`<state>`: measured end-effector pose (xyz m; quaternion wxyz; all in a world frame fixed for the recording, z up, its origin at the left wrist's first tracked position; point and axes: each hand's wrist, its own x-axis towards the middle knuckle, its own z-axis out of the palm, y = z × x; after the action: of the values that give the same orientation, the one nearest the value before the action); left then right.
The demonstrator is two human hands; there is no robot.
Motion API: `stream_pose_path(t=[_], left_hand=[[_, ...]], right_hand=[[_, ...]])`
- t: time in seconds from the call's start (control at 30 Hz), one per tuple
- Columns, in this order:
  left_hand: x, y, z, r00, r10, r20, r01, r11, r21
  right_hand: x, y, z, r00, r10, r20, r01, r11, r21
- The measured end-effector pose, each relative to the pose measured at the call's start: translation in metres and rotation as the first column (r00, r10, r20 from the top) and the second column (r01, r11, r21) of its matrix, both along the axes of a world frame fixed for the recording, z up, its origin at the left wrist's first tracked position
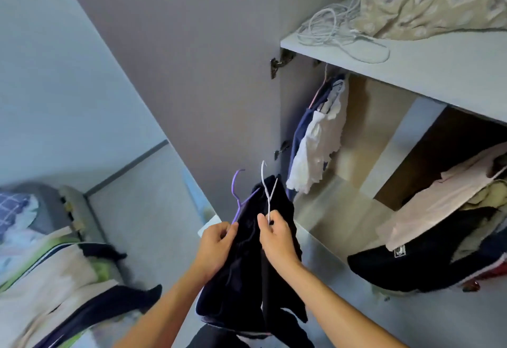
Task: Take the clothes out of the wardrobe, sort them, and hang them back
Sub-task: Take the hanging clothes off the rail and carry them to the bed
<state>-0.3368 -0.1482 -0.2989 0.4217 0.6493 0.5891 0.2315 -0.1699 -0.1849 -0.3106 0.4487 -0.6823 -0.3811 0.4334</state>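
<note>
Dark navy garment (247,259) held between both hands before the open wardrobe, purple hanger (238,194) pinched by left hand (216,246), white wire hanger (267,191) pinched by right hand (277,240), white blouse (315,150) hung above right, clothes pile (439,224) far right.

My bedroom, seen from the wardrobe.

Pale blue wall (55,78) to my left, with a dark trim strip (129,167) above a grey lower panel. My bed (41,238) sits low at the left. The grey door (192,73) stands open before me. Daylight is soft and even.
</note>
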Motion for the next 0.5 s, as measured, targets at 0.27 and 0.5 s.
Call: stream_pose_path(t=[0.27,0.5], left_hand=[[-0.136,-0.054,0.006,0.981,0.192,-0.016,-0.192,0.979,-0.06],[-0.263,-0.078,-0.009,0.907,0.409,0.101,-0.402,0.912,-0.083]], right_hand=[[-0.15,-0.016,-0.001,0.938,0.264,-0.225,-0.282,0.958,-0.049],[-0.266,-0.005,0.003,0.893,0.37,-0.255,-0.402,0.912,-0.086]])
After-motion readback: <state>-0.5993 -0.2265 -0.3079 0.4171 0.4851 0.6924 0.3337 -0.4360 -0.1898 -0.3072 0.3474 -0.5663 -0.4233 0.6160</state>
